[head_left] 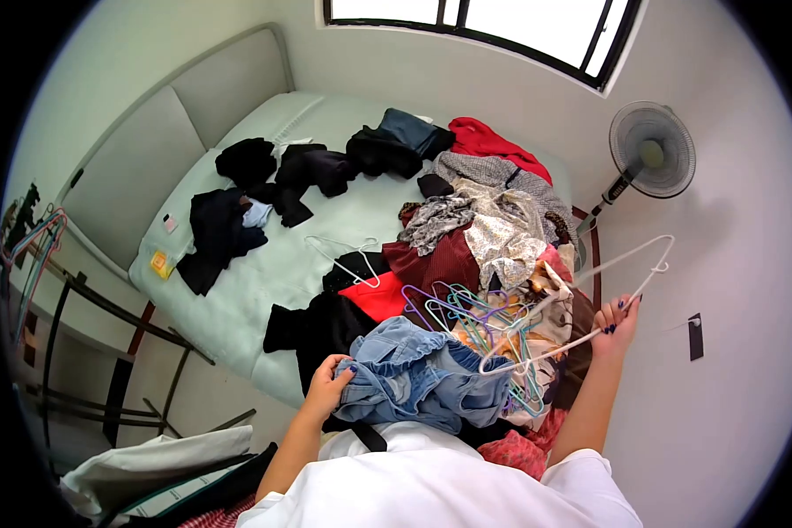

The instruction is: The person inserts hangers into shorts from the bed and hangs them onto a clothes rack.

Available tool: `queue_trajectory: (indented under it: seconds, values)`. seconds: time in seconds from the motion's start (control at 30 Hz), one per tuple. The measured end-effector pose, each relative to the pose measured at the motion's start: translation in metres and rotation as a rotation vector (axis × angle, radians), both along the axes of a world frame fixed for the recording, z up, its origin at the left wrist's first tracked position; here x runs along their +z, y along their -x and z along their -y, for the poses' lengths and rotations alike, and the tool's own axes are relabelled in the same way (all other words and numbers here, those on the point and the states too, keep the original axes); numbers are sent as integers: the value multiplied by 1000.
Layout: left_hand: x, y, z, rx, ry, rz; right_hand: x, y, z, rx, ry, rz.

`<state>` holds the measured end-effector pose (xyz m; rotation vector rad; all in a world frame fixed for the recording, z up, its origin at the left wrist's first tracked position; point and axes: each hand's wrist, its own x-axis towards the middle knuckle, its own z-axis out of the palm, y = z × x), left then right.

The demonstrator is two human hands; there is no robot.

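Note:
My left hand is closed on the edge of a light blue denim garment, which lies bunched at the near side of the bed. Raised at the right, my right hand grips a white hanger, whose far end reaches over the denim. Under and beyond that hanger lies a tangle of purple, teal and white hangers on patterned clothes. Another white hanger rests on the bed beside a red cloth and black clothes.
The bed bears dark clothes and a heap of patterned clothes. A standing fan is at the right by the wall. A dark metal rack with hangers stands left; bags lie at lower left.

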<state>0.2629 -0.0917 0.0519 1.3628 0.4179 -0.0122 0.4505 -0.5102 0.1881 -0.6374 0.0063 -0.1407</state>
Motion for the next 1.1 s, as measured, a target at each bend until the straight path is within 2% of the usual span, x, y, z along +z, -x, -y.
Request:
queue_trajectory:
  seconds: [0.3, 0.37, 0.4, 0.47, 0.6, 0.73, 0.8, 0.87, 0.93, 1.0, 1.1]
  values:
    - [5, -18, -5, -32, 87, 83, 30, 55, -26, -60, 359, 170]
    - [3, -21, -5, -13, 98, 89, 28, 60, -24, -423, 759, 194]
    - [3, -21, -7, -21, 115, 91, 34, 64, -30, -422, 759, 199]
    - [1, -21, -11, -29, 131, 96, 47, 78, -48, -433, 1116, 144]
    - [4, -22, -15, -56, 186, 83, 27, 99, -84, -387, 1537, 185]
    - [2, -20, -15, -73, 233, 72, 9, 103, -103, -483, 1403, 211]
    - [-2, -22, -17, -80, 240, 60, 6, 105, -103, -643, 1294, 163]
    - [-2, -22, -19, -90, 243, 46, -1, 113, -105, -660, 1344, 211]
    - [3, -23, -20, -103, 262, 27, -20, 119, -106, -746, 1610, 415]
    - [2, -25, -19, -100, 271, 20, -25, 138, -125, -523, 1765, 524]
    - [4, -28, -17, -109, 293, 12, -60, 149, -156, -258, 1812, 486]
